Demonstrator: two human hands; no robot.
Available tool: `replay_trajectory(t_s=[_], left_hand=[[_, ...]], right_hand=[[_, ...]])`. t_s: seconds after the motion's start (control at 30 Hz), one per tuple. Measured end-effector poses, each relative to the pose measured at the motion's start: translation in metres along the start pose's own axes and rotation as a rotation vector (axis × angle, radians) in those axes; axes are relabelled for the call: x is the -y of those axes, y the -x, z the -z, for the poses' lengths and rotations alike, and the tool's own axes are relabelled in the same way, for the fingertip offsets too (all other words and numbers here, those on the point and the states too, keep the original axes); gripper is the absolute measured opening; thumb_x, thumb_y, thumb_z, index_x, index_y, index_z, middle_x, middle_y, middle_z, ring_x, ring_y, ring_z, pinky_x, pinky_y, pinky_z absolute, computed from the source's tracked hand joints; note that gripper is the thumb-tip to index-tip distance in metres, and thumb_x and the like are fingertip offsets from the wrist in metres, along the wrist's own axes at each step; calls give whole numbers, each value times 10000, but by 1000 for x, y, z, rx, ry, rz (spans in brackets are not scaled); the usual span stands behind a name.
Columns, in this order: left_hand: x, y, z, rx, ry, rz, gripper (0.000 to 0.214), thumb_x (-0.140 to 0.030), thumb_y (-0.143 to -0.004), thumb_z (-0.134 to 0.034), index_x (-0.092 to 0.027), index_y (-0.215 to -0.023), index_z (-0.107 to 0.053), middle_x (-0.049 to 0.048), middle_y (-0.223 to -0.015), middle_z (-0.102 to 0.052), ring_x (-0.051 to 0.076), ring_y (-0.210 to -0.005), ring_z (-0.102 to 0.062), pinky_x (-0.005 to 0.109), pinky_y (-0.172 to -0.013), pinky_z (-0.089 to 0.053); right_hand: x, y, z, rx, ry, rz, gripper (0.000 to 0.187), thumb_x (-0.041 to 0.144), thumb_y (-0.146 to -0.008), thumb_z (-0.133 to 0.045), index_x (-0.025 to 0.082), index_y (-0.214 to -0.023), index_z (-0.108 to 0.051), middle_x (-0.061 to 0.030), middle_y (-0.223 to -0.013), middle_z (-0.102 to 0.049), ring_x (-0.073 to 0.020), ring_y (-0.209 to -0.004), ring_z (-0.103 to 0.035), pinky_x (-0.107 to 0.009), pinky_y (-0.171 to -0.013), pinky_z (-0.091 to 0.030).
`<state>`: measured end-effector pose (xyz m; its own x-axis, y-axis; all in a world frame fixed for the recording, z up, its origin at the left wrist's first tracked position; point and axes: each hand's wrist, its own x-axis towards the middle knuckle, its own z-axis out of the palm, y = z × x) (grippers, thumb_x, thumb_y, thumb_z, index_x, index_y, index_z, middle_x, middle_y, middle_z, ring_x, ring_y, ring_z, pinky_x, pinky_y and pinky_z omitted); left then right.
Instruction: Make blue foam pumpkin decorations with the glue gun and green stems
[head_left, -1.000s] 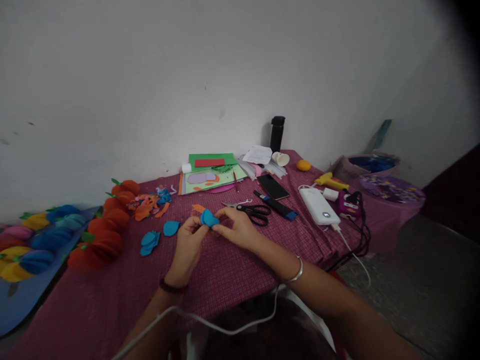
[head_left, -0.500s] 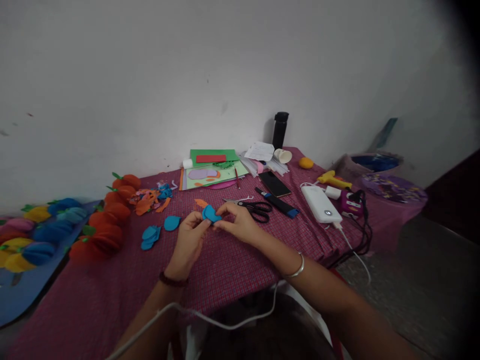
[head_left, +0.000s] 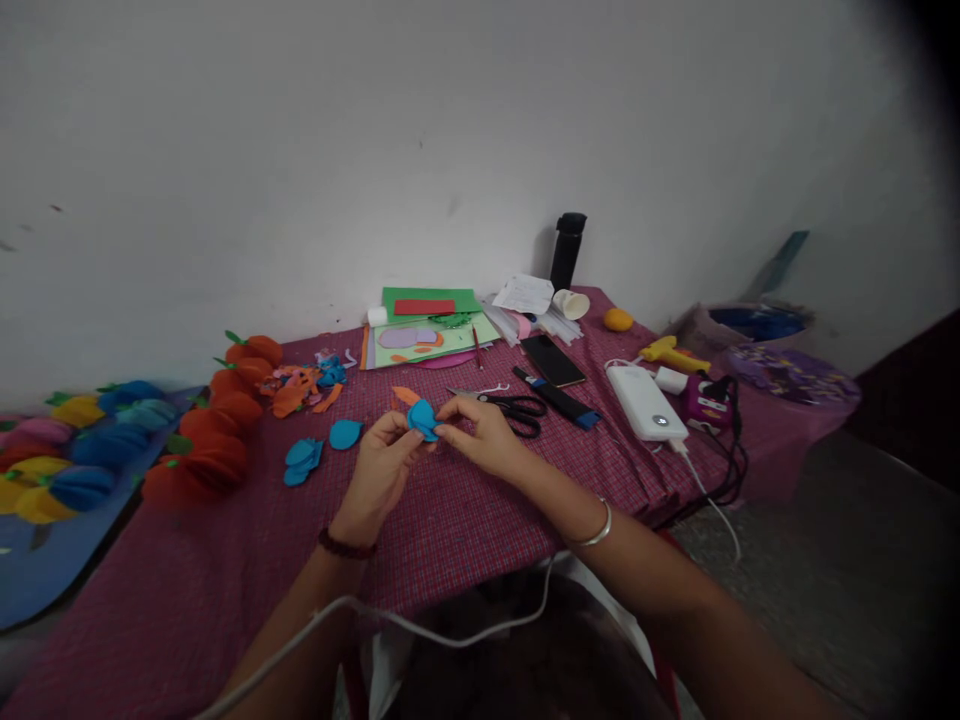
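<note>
A small folded blue paper piece is pinched between both hands just above the checked maroon tablecloth. My left hand grips its left side with thumb and fingers closed. My right hand pinches its right side. An orange paper scrap lies just behind the piece. More blue paper cut-outs and one single blue one lie to the left of my hands.
Black scissors, a phone, a white power bank, a yellow glue gun and cables lie to the right. Coloured paper sheets and a black bottle stand at the back. Orange paper pumpkins sit left.
Both hands stay pinched on the blue paper piece, turning it slightly. The view has drifted a little, so everything sits slightly higher and to the right.
</note>
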<state>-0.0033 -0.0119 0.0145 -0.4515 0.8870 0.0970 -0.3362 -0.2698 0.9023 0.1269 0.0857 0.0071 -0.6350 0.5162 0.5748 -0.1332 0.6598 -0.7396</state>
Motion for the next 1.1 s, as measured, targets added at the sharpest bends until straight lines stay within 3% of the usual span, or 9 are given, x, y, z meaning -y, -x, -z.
replay_trajectory(t_s=[0.2, 0.3, 0.5, 0.63, 0.73, 0.8, 0.9, 1.1], left_hand=[[3, -1, -1, -67, -59, -17, 225, -209, -588, -806, -154, -607, -588, -39, -603, -613, 79, -549, -566, 210, -576, -486], [3, -1, -2, -51, -52, -15, 204, -201, -579, -798, -153, -622, -604, -28, -613, -634, 89, -560, -586, 214, -578, -489], [2, 0, -1, -42, -48, 36, 251, -176, -563, -792, -150, -775, -659, 1, -694, -685, 130, -619, -636, 252, -592, -538], [1, 1, 3, 2, -3, 139, 330, -171, -536, -783, -162, -835, -645, 8, -754, -696, 173, -633, -664, 281, -534, -551], [2, 0, 5, 23, 37, 192, 332, -296, -575, -795, -156, -832, -637, 30, -773, -698, 184, -614, -662, 279, -483, -530], [5, -2, 6, -31, 7, 174, 325, -340, -600, -802, -150, -805, -636, 23, -721, -685, 149, -548, -629, 241, -445, -484], [10, -4, 7, -124, -68, 117, 286, -270, -564, -837, -145, -702, -620, -7, -619, -647, 99, -491, -573, 201, -443, -423], [11, -4, 8, -139, -148, 23, 249, -263, -567, -827, -148, -626, -614, -28, -558, -613, 76, -475, -514, 201, -473, -386]], right_hand=[[8, 4, 1, 21, 299, 182, 74, 171, -869, -541, 203, -897, -602, -103, -1077, -616, -216, -1008, -573, -378, -887, -457], [5, 3, -2, -38, 219, 135, 81, 153, -856, -525, 200, -853, -591, -82, -993, -620, -199, -945, -576, -355, -854, -462], [-9, -3, -7, -189, -123, -164, 83, 255, -828, -527, 190, -778, -542, 17, -695, -555, -133, -646, -530, -252, -629, -444], [-6, -3, -5, -215, -50, -130, 81, 245, -825, -524, 188, -773, -549, 5, -715, -565, -140, -670, -534, -258, -645, -430], [-3, -1, -3, -192, 55, -57, 70, 206, -831, -515, 189, -783, -562, -10, -757, -578, -148, -715, -544, -267, -682, -426], [-2, 0, -3, -171, 67, -23, 70, 199, -833, -514, 187, -787, -567, -13, -766, -580, -150, -722, -546, -271, -690, -427], [-2, -1, -4, -175, 12, -65, 76, 211, -828, -514, 184, -779, -566, -5, -734, -576, -148, -691, -544, -268, -666, -426], [-3, -1, -6, -119, -73, -100, 163, 222, -781, -604, 170, -936, -595, -22, -870, -634, -156, -779, -584, -284, -739, -465]])
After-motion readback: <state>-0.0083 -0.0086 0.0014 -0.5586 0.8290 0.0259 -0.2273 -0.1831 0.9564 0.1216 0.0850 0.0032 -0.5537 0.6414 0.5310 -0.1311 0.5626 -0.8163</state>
